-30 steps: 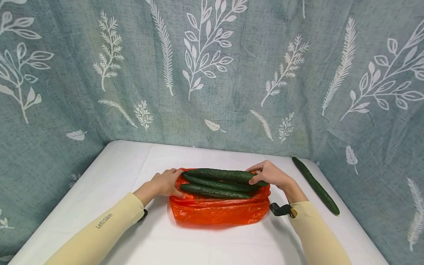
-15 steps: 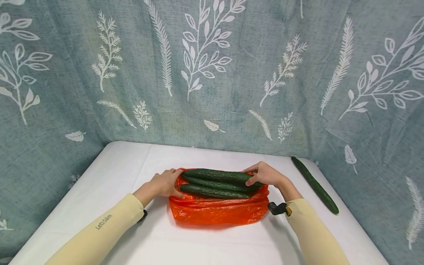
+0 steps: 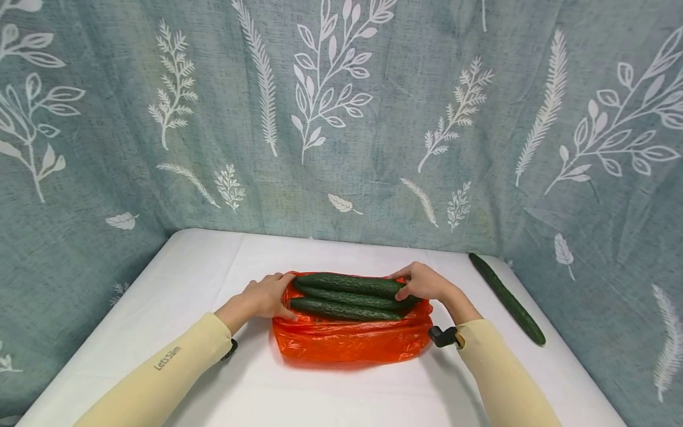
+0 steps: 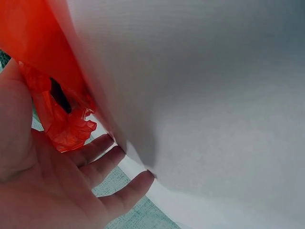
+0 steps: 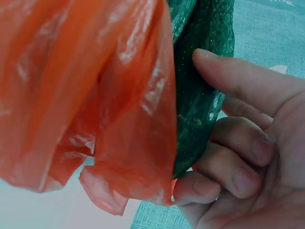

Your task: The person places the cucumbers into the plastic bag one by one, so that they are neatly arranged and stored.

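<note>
In the head view, a red plastic bag (image 3: 352, 345) lies in the middle of the table with its mouth facing up. Three dark green cucumbers (image 3: 347, 309) show lengthwise in it. My left hand (image 3: 262, 296) is at the bag's left end; the left wrist view has its fingers (image 4: 129, 191) spread and fairly straight beside the crumpled red plastic (image 4: 71, 131). At the other end, my right hand (image 3: 423, 283) grips the rear cucumber (image 3: 349, 281). In the right wrist view, the thumb presses on the cucumber (image 5: 195, 114) while curled fingers lie under its end.
A single cucumber (image 3: 507, 299) lies slanted along the right side of the white table (image 3: 299, 391). Behind and on both sides hangs a grey-green curtain (image 3: 384, 136) printed with white leaves. A black strap (image 3: 444, 336) is on the right wrist.
My right hand has shifted slightly left, along with the cucumber end it grips. The left hand and the bag stay almost in place.
</note>
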### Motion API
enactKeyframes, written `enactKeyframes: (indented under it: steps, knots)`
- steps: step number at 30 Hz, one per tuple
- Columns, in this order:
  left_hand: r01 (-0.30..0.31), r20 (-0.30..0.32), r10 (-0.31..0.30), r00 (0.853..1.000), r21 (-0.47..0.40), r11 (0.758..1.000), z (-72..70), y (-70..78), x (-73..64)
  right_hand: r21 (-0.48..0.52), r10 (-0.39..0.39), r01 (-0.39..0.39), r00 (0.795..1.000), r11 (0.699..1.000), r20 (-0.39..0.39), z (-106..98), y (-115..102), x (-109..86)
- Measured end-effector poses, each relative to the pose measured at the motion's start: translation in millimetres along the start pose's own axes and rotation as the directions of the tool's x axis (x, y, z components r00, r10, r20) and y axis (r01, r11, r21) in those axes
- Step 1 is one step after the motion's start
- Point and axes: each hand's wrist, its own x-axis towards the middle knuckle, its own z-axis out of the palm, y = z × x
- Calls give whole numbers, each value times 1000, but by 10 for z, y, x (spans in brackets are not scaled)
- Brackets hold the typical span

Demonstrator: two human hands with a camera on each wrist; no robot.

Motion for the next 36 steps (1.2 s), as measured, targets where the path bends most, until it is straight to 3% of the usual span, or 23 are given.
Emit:
enactKeyframes:
  steps: [36]
  knots:
    - [11,24,-10,1000,-5,1000,-11,32,-56,18,2,-1,998,1000,-57,39,15,-26]
